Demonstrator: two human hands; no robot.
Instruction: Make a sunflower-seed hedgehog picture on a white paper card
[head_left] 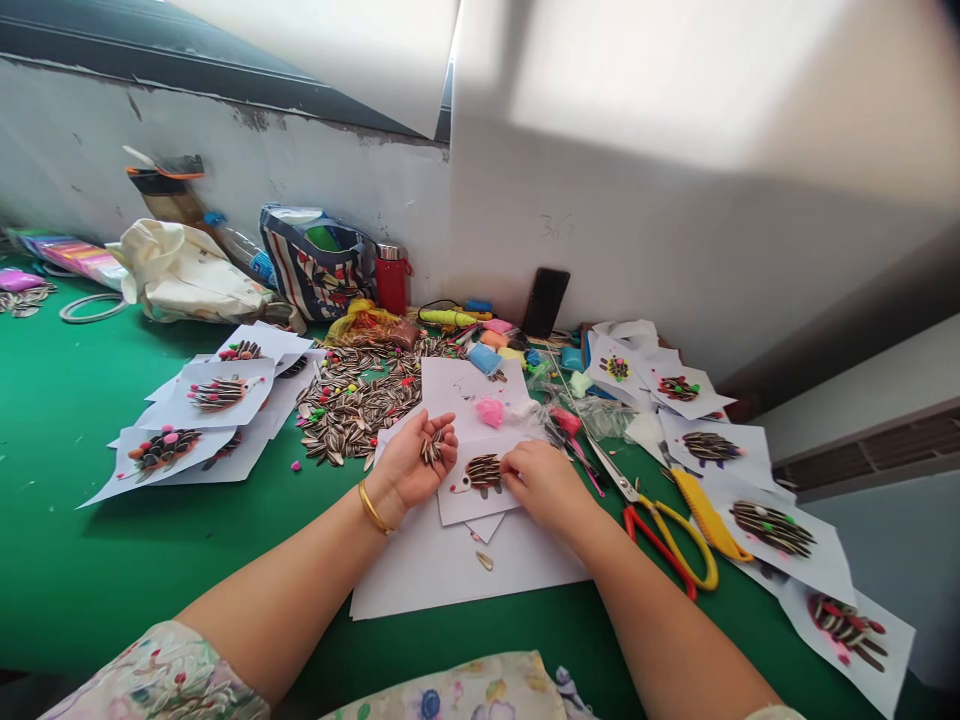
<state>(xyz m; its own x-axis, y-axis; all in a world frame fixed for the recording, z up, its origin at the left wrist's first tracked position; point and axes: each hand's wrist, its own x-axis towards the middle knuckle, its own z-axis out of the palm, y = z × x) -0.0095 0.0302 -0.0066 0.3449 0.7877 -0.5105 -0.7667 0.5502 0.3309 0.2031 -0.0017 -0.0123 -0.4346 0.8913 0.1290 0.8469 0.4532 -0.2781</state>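
Observation:
My left hand (pixel 415 460) is turned palm up with its fingers slightly curled. It holds a small heap of striped sunflower seeds (pixel 431 448). Just right of it lies a white card (pixel 457 505) with a hedgehog figure (pixel 482 473) made of seeds, its pale snout pointing left. My right hand (pixel 541 482) is at the figure's right edge, thumb and fingers pinched together; what they grip, if anything, is hidden. Under the card are larger white sheets (pixel 405 585), where one loose seed (pixel 484 561) rests. Behind my left hand spreads a big pile of sunflower seeds (pixel 352 410).
Finished hedgehog cards (pixel 217 395) lie stacked at left, and more cards (pixel 772 520) line the right. Scissors (pixel 667 530) and a yellow comb-like tool (pixel 709 515) lie right of my right hand. A phone (pixel 546 302), red flask (pixel 391 280) and bags (pixel 315 270) stand at the wall.

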